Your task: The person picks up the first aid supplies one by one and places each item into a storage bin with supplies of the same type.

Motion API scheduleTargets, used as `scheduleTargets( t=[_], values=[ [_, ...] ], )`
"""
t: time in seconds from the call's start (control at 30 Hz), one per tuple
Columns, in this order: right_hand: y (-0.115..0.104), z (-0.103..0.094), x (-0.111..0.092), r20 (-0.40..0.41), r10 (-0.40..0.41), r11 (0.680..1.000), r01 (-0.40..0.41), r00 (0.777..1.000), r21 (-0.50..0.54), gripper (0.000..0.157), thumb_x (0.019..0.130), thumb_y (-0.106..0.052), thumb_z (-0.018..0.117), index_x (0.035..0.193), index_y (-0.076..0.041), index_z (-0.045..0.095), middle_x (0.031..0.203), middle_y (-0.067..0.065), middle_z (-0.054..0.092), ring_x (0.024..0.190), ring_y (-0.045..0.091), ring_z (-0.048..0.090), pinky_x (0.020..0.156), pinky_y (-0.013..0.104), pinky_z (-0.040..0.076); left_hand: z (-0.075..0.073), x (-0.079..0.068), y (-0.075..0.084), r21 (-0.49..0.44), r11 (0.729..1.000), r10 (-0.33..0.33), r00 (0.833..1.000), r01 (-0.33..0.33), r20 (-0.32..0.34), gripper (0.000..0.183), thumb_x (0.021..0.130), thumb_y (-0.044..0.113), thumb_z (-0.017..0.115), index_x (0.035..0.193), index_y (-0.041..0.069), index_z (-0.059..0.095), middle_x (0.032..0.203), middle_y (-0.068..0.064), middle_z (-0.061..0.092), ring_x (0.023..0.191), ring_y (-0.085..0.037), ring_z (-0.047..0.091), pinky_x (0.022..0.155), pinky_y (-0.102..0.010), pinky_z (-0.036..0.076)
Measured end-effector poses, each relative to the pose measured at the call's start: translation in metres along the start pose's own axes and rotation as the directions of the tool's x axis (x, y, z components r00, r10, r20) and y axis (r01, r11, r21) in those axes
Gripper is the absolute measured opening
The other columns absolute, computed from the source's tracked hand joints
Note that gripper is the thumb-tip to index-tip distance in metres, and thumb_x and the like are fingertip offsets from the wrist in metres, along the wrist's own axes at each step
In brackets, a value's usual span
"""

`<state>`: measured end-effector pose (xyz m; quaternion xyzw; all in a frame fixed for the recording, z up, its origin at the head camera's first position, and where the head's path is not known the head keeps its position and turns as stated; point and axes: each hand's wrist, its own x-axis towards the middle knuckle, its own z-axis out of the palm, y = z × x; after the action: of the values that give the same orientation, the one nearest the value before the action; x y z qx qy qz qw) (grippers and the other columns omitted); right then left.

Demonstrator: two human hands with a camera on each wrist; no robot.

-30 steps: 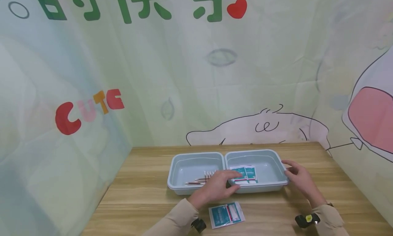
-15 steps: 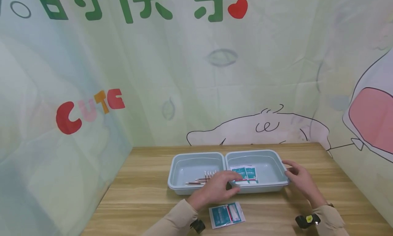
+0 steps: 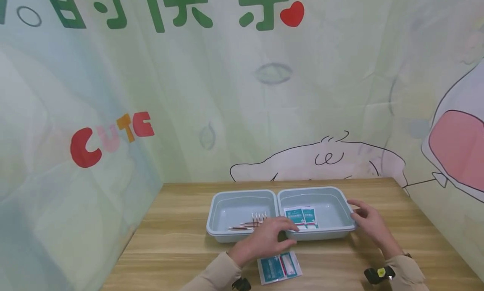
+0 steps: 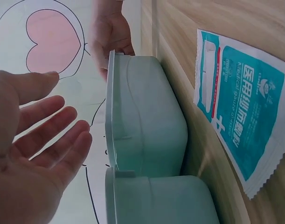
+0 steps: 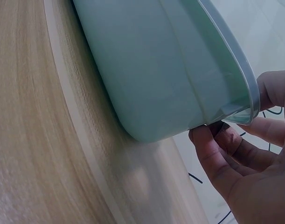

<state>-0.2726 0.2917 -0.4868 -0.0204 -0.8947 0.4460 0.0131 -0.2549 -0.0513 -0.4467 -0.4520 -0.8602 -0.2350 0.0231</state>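
Note:
Two pale blue plastic trays stand side by side on the wooden table. In the right tray (image 3: 329, 233) lie two teal-and-white gauze packets (image 3: 309, 217), partly overlapping. Several cotton swabs (image 3: 242, 228) with dark sticks lie in the left tray (image 3: 227, 237). My left hand (image 3: 264, 237) hovers at the front rim where the trays meet, fingers loosely bent and holding nothing; the left wrist view shows its palm bare. My right hand (image 5: 254, 163) holds the right tray's outer end, thumb and fingers around its rim corner. Another gauze packet (image 4: 245, 102) lies flat before the trays.
The wooden table (image 3: 170, 257) ends at a printed cloth backdrop (image 3: 189, 93) behind and at the sides. Both forearms, in beige sleeves with dark wrist straps, reach in from the front.
My left hand has drawn back slightly from above the packets in the right tray to its front rim. The right hand and the trays stay put; the head view has tilted a little.

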Motion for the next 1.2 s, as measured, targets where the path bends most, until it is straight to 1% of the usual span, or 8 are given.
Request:
scheduleTargets(
  t=[0.17, 0.3, 0.53, 0.67, 0.8, 1.03, 1.13, 1.2],
  values=[
    [0.001, 0.001, -0.001, -0.002, 0.007, 1.000, -0.007, 1.000, 0.004, 0.048, 0.099, -0.016, 0.048, 0.144, 0.000, 0.040, 0.131, 0.033, 0.051, 0.116, 0.044, 0.054, 0.087, 0.047, 0.056, 0.002, -0.002, 0.002, 0.006, 0.998, 0.057, 0.998, -0.056, -0.019, 0.028, 0.092, 0.029, 0.067, 0.117, 0.016, 0.068, 0.118, 0.006, 0.067, 0.113, -0.004, 0.060, 0.099, -0.019, 0.046],
    [0.000, 0.001, -0.001, -0.004, 0.008, 1.000, -0.008, 1.000, 0.004, 0.048, 0.099, -0.016, 0.048, 0.145, -0.001, 0.040, 0.132, 0.034, 0.050, 0.116, 0.045, 0.054, 0.088, 0.047, 0.055, 0.004, -0.005, 0.003, 0.007, 0.996, 0.085, 0.996, -0.085, -0.027, 0.027, 0.091, 0.028, 0.068, 0.114, 0.014, 0.070, 0.117, 0.004, 0.068, 0.111, -0.005, 0.061, 0.099, -0.017, 0.046],
    [0.001, 0.002, -0.002, -0.007, 0.005, 1.000, -0.005, 1.000, -0.009, 0.048, 0.100, -0.018, 0.049, 0.144, -0.001, 0.041, 0.132, 0.033, 0.050, 0.117, 0.045, 0.054, 0.088, 0.048, 0.055, 0.008, -0.009, 0.000, 0.011, 0.993, 0.115, 0.993, -0.115, -0.021, 0.024, 0.091, 0.029, 0.069, 0.111, 0.017, 0.071, 0.110, 0.007, 0.069, 0.104, 0.000, 0.061, 0.093, -0.012, 0.046],
    [0.001, 0.002, -0.002, -0.013, -0.007, 1.000, 0.007, 1.000, -0.007, 0.047, 0.099, -0.017, 0.048, 0.143, 0.000, 0.042, 0.131, 0.033, 0.051, 0.115, 0.045, 0.054, 0.087, 0.047, 0.056, 0.010, -0.011, -0.002, -0.009, 0.993, 0.114, 0.994, -0.114, 0.005, 0.025, 0.091, 0.029, 0.069, 0.113, 0.018, 0.069, 0.112, 0.008, 0.068, 0.106, 0.000, 0.060, 0.094, -0.013, 0.046],
    [0.001, 0.002, -0.002, -0.008, -0.003, 1.000, 0.003, 1.000, -0.007, 0.047, 0.099, -0.017, 0.048, 0.143, 0.000, 0.042, 0.131, 0.034, 0.051, 0.116, 0.045, 0.054, 0.087, 0.047, 0.056, 0.012, -0.013, -0.003, -0.019, 0.996, 0.083, 0.995, -0.083, 0.050, 0.027, 0.092, 0.031, 0.067, 0.116, 0.020, 0.068, 0.117, 0.010, 0.067, 0.110, -0.001, 0.059, 0.097, -0.017, 0.046],
    [0.001, 0.002, -0.002, -0.005, 0.000, 1.000, 0.000, 1.000, 0.000, 0.048, 0.099, -0.017, 0.048, 0.143, 0.000, 0.042, 0.131, 0.033, 0.051, 0.116, 0.044, 0.054, 0.087, 0.046, 0.056, 0.014, -0.017, -0.003, -0.045, 0.998, 0.054, 0.989, -0.048, 0.141, 0.031, 0.090, 0.030, 0.070, 0.118, 0.016, 0.068, 0.116, 0.010, 0.067, 0.108, 0.002, 0.058, 0.093, -0.015, 0.047],
    [0.002, 0.002, -0.002, -0.008, -0.001, 1.000, 0.001, 1.000, 0.003, 0.047, 0.099, -0.016, 0.048, 0.143, -0.001, 0.042, 0.131, 0.032, 0.052, 0.115, 0.043, 0.055, 0.087, 0.045, 0.056, 0.017, -0.019, -0.004, -0.043, 0.998, 0.048, 0.987, -0.042, 0.153, 0.031, 0.090, 0.027, 0.071, 0.119, 0.015, 0.068, 0.116, 0.010, 0.067, 0.106, 0.003, 0.058, 0.092, -0.013, 0.047],
    [0.002, 0.002, -0.002, -0.008, -0.003, 1.000, 0.003, 1.000, 0.002, 0.047, 0.099, -0.017, 0.048, 0.143, -0.001, 0.042, 0.130, 0.032, 0.052, 0.115, 0.043, 0.055, 0.086, 0.045, 0.056, 0.019, -0.020, -0.005, -0.029, 0.998, 0.058, 0.987, -0.055, 0.150, 0.031, 0.090, 0.027, 0.071, 0.118, 0.015, 0.068, 0.115, 0.010, 0.067, 0.106, 0.002, 0.058, 0.092, -0.013, 0.046]
  ],
)
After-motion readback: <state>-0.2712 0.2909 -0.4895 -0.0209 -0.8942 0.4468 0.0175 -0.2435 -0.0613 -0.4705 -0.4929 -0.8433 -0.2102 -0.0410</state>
